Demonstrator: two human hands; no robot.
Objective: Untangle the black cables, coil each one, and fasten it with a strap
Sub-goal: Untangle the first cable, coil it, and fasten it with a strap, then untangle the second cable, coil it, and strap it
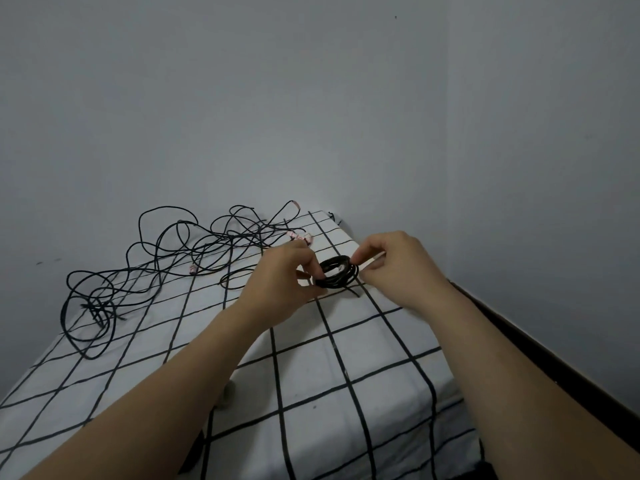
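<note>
A small coiled black cable (337,276) hovers just above the checked cloth (311,375), held between both hands. My left hand (282,282) pinches the coil's left side with curled fingers. My right hand (394,268) pinches its upper right edge, where a black strap seems to lie over the coil; I cannot tell it apart clearly. A loose black end (353,292) sticks out below the coil. A big tangle of black cables (180,251) sprawls over the far left of the cloth, with pale connector ends (299,237) among the strands.
The white cloth with black grid lines covers a narrow table set against grey walls. A dark wooden edge (519,344) runs along the right side. One more black loop (239,280) lies just left of my left hand.
</note>
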